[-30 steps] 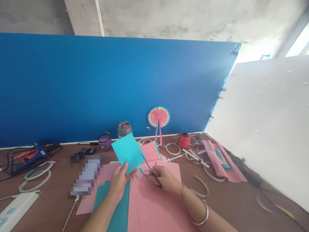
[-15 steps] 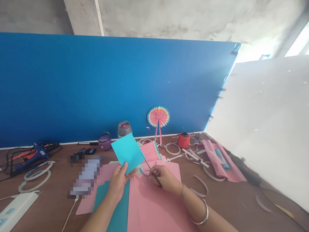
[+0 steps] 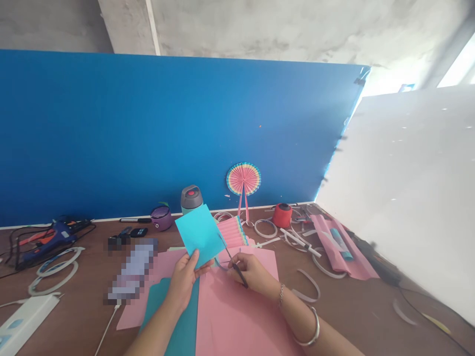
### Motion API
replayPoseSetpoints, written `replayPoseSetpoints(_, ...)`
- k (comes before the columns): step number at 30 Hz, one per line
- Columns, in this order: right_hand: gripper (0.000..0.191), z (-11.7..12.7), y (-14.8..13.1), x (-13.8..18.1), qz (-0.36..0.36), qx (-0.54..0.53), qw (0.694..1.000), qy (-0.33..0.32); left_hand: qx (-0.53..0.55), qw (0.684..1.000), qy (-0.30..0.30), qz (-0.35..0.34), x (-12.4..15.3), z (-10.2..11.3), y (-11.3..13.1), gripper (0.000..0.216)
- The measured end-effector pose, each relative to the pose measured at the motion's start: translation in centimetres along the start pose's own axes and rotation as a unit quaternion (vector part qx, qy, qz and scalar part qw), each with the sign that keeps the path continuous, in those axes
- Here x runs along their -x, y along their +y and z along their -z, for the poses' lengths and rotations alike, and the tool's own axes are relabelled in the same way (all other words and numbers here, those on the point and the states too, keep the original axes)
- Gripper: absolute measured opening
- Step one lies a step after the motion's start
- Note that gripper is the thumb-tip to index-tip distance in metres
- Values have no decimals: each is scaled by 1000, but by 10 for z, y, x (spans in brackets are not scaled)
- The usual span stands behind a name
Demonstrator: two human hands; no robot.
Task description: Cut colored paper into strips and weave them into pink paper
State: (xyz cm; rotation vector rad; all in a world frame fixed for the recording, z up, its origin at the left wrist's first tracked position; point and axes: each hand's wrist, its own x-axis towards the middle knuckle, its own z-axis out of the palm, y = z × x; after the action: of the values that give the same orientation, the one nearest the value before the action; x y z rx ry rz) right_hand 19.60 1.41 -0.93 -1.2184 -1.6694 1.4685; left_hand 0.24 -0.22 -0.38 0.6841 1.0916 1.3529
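1 bright blue paper square (image 3: 198,232): raised above the brown table (image 3: 356,316), pinched in the left hand (image 3: 187,274), thumb in front. 1 pair of scissors (image 3: 242,278): gripped in the right hand (image 3: 251,273), blades at the square's right edge. Below the hands lie pink paper (image 3: 241,316) and 1 teal sheet (image 3: 180,331). Just beyond: 1 pleated pink piece (image 3: 230,232), edge multicoloured. Farther back: 1 round pleated fan (image 3: 244,179), between 1 grey-topped bottle (image 3: 191,199) and 1 red container (image 3: 282,216).
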Motion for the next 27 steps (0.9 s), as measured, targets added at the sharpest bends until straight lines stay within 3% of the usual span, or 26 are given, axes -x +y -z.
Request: replayPoseSetpoints(27,20,0,1,-1,5,-10,1000,5,-19,1000,-19,14,3,-3,0,30)
